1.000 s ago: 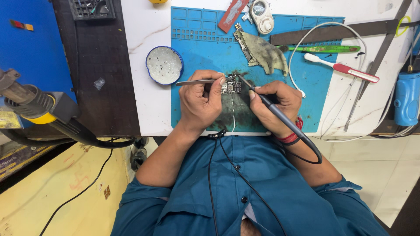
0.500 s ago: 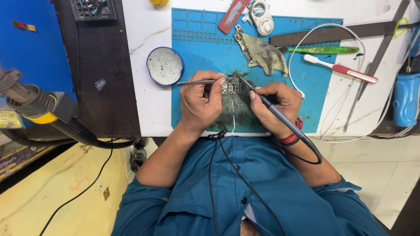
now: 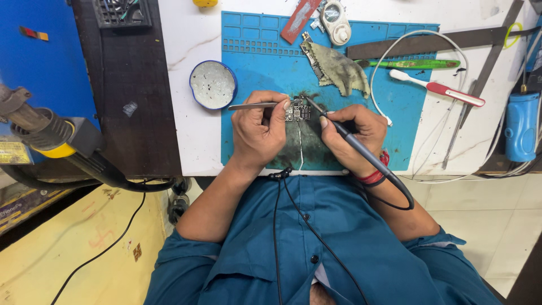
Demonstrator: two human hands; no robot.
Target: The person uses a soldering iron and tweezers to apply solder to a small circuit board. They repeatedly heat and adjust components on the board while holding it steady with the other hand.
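1. The person is in the middle of soldering work on a small dark circuit board point(image 3: 297, 110), which lies on the blue silicone work mat point(image 3: 406, 107) near the front edge of the white marble tabletop point(image 3: 180, 85).
2. The left hand point(image 3: 258, 131) is closed around slim metal tweezers point(image 3: 254, 105), whose tips reach the left edge of the board.
3. The right hand point(image 3: 354, 135) is clamped pen-style on a thin dark soldering iron point(image 3: 361, 151); its tip comes down onto the board's top right corner, and its black cable runs back past the wrist.
4. By my reckoning this is the fine stage: one point being heated while the tweezers steady the board or a part on it. The next move calls for both hands to stay very steady and for a light touch at the tip.
5. The board is tiny, crowded with small metallic parts, and sits on a dark, smeared patch of the mat. A thin pale wire point(image 3: 300, 147) trails from it towards the person.
6. A round blue-rimmed tin of grey paste point(image 3: 212, 85) sits just left of the mat, and a stained cloth point(image 3: 339, 68) lies above the board.
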